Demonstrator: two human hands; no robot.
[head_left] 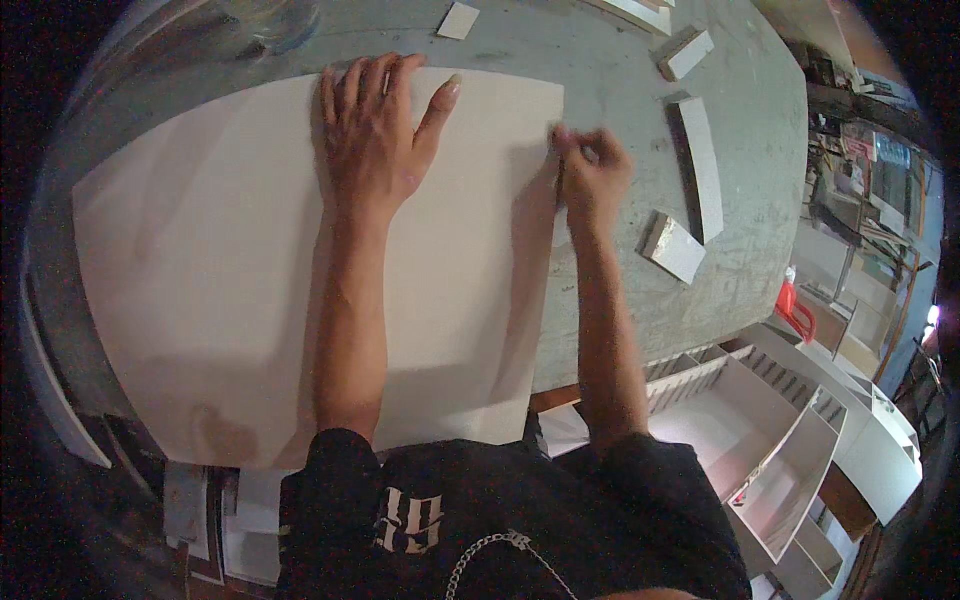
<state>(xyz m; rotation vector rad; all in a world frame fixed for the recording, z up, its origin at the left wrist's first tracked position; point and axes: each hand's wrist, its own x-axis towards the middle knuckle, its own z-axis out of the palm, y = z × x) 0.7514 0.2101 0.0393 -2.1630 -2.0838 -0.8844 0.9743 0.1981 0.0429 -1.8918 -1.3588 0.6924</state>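
Grip of the left hand is apart, palm down and thumb spread away from the fingers, pressing no object between them; it lies at 11 o'clock from the middle of the view, fingertips by the far edge of the panel. At 1 o'clock the right hand is curled at the panel's right edge, blurred, so I cannot tell whether its grip is clamped on anything.

Nearest, at 6 o'clock, is the person's black short-sleeved shirt with a silver link chain over it. Under the left forearm, spreading toward 9 o'clock, lies the large flat off-white panel on a stained grey-green worktop. Past the worktop's edge, at 4 o'clock, stands a white box with compartments.

On the worktop, a short white block sits between 2 and 3 o'clock, just beside a long, slightly curved white strip at 2. Farther off are a small white block at 1 o'clock and a small off-white square at 12.
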